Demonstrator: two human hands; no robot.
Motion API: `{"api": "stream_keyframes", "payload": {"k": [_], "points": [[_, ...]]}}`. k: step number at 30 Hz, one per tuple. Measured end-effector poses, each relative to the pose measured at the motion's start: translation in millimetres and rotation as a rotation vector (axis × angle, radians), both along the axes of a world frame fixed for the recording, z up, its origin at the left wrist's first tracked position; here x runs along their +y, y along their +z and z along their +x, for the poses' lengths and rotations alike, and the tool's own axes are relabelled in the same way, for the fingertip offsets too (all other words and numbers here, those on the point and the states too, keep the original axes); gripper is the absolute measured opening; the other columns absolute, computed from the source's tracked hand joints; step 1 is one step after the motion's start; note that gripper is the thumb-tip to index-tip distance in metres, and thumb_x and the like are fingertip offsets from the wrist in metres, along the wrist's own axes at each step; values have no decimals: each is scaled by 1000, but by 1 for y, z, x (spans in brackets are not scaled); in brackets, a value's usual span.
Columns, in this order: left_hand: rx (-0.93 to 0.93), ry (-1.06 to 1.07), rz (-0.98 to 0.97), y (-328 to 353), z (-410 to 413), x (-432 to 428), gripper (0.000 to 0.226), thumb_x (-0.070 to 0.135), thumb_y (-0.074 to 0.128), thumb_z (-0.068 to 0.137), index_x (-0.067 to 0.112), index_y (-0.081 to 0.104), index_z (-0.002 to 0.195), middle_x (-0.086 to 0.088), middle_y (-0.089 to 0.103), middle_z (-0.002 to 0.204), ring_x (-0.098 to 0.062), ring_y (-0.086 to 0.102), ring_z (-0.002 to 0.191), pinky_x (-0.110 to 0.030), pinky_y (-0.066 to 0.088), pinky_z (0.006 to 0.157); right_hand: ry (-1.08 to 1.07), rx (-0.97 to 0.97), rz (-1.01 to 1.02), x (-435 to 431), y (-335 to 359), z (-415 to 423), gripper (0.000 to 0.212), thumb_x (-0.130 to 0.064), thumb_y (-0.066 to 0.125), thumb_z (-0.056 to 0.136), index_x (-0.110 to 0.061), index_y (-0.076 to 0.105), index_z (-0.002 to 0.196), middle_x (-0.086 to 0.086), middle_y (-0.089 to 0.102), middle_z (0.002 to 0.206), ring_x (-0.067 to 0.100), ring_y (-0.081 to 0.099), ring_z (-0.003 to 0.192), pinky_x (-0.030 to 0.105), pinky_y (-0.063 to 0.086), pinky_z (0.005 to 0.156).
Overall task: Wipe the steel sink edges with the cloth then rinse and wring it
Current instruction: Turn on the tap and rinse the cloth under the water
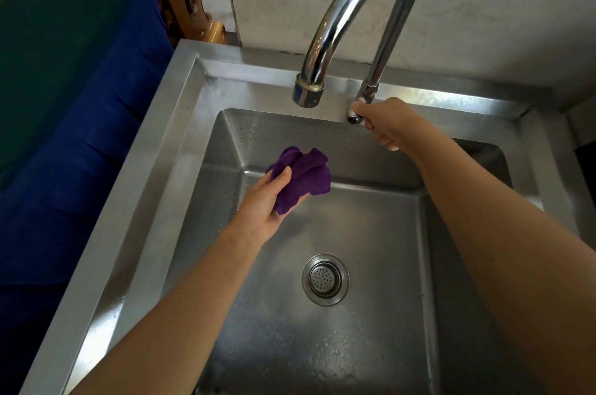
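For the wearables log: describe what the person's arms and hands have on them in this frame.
Nothing is worn. The left hand and the right hand are bare, with no gloves, and no rings, watch or bracelets can be seen. Both forearms are uncovered right to the frame's edge, so no sleeve shows. No marks or bandages are visible on them.

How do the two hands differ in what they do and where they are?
The left hand grips the bunched purple cloth; the right hand closes on the tap handle. The left hand sits lower, over the basin; the right hand reaches farther, to the sink's back edge. Both are bare.
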State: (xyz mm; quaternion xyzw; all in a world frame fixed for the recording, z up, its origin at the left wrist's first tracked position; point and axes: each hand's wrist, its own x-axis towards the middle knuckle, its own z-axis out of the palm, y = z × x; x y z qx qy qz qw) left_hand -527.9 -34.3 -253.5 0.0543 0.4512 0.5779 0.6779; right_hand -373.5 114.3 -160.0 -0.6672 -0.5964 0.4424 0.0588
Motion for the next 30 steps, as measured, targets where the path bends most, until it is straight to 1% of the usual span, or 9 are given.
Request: {"api": "stream_keyframes", "payload": {"k": [4, 6, 11, 14, 18, 22, 27, 28, 30], "points": [[-8, 3, -16, -1, 0, 2, 33, 13, 51, 93, 10, 54, 126, -11, 64, 122, -24, 61, 112, -39, 47, 98, 5, -31, 29, 0, 1, -2, 36, -41, 50, 88, -16, 42, 63, 2, 39, 56, 17, 33, 45, 24, 28, 44], [-11, 8, -22, -1, 0, 3, 34, 12, 51, 93, 9, 54, 127, -12, 63, 123, -25, 60, 113, -40, 46, 99, 7, -34, 33, -1, 0, -3, 36, -41, 50, 88, -16, 42, 63, 2, 39, 56, 17, 33, 46, 24, 29, 45], [-17, 13, -26, -3, 1, 5, 33, 12, 52, 93, 9, 55, 125, -12, 63, 121, -23, 63, 107, -39, 48, 97, -8, -24, 28, -1, -2, -3, 35, -42, 50, 88, -17, 42, 65, 0, 37, 56, 15, 31, 45, 23, 28, 44], [-24, 10, -38, -6, 2, 5, 35, 12, 53, 92, 8, 55, 126, -14, 60, 126, -27, 59, 114, -40, 47, 99, -3, -27, 25, 0, -3, -3, 35, -41, 49, 87, -17, 41, 63, 1, 37, 56, 17, 31, 45, 23, 27, 43], [-21, -5, -43, -10, 5, 6, 38, 13, 53, 91, 7, 52, 129, -15, 58, 129, -28, 57, 117, -40, 46, 100, -9, -26, 21, 1, -4, -5, 34, -40, 50, 86, -17, 41, 63, 1, 38, 56, 17, 32, 45, 23, 27, 43], [-36, -9, -34, -11, 6, 8, 39, 12, 53, 91, 7, 52, 129, -16, 57, 130, -29, 56, 118, -40, 47, 99, -23, -14, 26, 1, -6, -5, 34, -39, 50, 86, -17, 40, 62, 0, 37, 56, 16, 31, 45, 22, 26, 43], [-16, -38, -36, -13, 9, 11, 35, 13, 55, 90, 11, 56, 125, -13, 61, 125, -29, 57, 117, -44, 41, 105, -89, 15, 73, -3, -10, -7, 31, -41, 54, 84, -17, 46, 66, 0, 46, 65, 12, 40, 52, 25, 34, 48], [-13, -43, -35, -12, 10, 12, 33, 14, 55, 90, 12, 58, 123, -12, 63, 122, -28, 58, 115, -44, 41, 105, -116, 48, 68, -4, -12, -8, 31, -41, 55, 85, -16, 47, 67, 0, 47, 64, 11, 40, 50, 23, 35, 46], [-13, -51, -30, -12, 13, 14, 29, 13, 55, 91, 13, 59, 119, -9, 67, 115, -27, 61, 110, -44, 41, 104, -165, 121, 8, -6, -11, -7, 30, -36, 54, 88, -14, 51, 68, -3, 48, 56, 8, 37, 42, 14, 32, 36]]}}
